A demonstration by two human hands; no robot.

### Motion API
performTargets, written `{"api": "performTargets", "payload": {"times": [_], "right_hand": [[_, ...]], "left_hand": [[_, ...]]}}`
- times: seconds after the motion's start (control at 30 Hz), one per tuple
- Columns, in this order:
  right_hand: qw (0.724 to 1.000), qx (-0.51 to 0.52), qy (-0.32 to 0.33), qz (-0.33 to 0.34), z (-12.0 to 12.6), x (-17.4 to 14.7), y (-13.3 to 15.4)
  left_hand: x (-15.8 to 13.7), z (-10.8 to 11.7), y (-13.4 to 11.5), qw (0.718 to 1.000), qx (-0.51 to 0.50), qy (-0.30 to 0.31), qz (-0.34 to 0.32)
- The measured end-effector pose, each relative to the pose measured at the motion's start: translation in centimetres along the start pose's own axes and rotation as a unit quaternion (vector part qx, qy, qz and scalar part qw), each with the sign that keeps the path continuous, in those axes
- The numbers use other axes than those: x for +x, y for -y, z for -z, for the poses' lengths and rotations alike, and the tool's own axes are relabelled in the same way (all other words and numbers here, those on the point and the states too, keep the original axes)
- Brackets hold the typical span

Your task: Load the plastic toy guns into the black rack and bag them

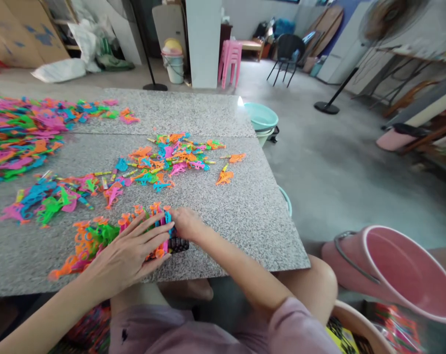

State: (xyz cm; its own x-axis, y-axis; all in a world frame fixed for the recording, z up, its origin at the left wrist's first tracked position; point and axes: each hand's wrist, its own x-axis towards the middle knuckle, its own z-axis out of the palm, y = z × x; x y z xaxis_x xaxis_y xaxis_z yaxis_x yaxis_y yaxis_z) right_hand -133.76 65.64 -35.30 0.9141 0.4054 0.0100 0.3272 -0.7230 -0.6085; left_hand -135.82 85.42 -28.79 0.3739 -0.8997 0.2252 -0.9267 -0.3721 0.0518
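Observation:
My left hand (129,250) lies with its fingers stretched out over a row of small coloured plastic pieces (106,232), mostly orange, green, pink and blue. Under its fingertips the pieces stand side by side in a black lattice-sided holder (180,244), whose right end shows. At that end, my right hand (186,223) is closed beside a blue piece; what its fingers hold, if anything, is hidden. Loose orange pieces (64,268) trail off to the left of the row. Beyond my hands lies a scattered heap of plastic toys (178,157), several with yellow tubes attached.
A larger toy pile (19,132) covers the far left of the speckled grey tabletop (245,216). A pink bucket (348,260) stands on the floor at my right, near a tub (350,312). Turquoise basins (261,117) sit past the table's right edge. A fan stand (328,107) is farther back.

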Motion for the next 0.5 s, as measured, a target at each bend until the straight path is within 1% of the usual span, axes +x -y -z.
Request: {"api": "performTargets", "payload": {"times": [0.03, 0.1, 0.13, 0.17, 0.2, 0.23, 0.27, 0.33, 0.4, 0.5], "right_hand": [[1.000, -0.016, -0.005, 0.006, 0.9, -0.2, -1.0], [0.995, -0.083, -0.044, -0.025, 3.6, -0.7, -4.0], [0.983, -0.133, -0.091, -0.087, 5.4, -0.8, -5.7], [0.969, -0.164, -0.125, -0.133, 7.2, -0.8, -7.5], [0.960, -0.184, -0.141, -0.156, 9.0, -0.7, -9.2], [0.952, -0.214, -0.134, -0.172, 10.5, -0.4, -10.8], [0.948, -0.247, -0.108, -0.167, 11.7, -0.1, -12.0], [0.944, -0.292, -0.060, -0.143, 13.1, 0.4, -13.7], [0.944, -0.305, -0.034, -0.118, 13.2, 0.2, -14.3], [0.947, -0.304, -0.009, -0.107, 12.6, -1.7, -14.3]], "left_hand": [[-0.1, -0.2, 0.1, 1.000, 0.006, -0.005, -0.002], [-0.2, -0.5, 0.4, 1.000, 0.013, -0.013, -0.004], [-0.3, -0.7, 0.5, 1.000, 0.013, -0.016, -0.006], [-0.3, -0.8, 0.5, 1.000, 0.013, -0.017, -0.005], [-0.4, -0.8, 0.5, 1.000, 0.014, -0.017, -0.004], [-0.4, -0.9, 0.5, 1.000, 0.017, -0.018, -0.003], [-0.4, -0.9, 0.5, 1.000, 0.022, -0.018, -0.004], [-0.4, -0.8, 0.4, 0.999, 0.038, -0.022, -0.009], [-0.3, -0.6, 0.2, 0.998, 0.047, -0.027, -0.013], [-0.1, -0.4, -0.2, 0.999, 0.028, -0.024, -0.002]]}}
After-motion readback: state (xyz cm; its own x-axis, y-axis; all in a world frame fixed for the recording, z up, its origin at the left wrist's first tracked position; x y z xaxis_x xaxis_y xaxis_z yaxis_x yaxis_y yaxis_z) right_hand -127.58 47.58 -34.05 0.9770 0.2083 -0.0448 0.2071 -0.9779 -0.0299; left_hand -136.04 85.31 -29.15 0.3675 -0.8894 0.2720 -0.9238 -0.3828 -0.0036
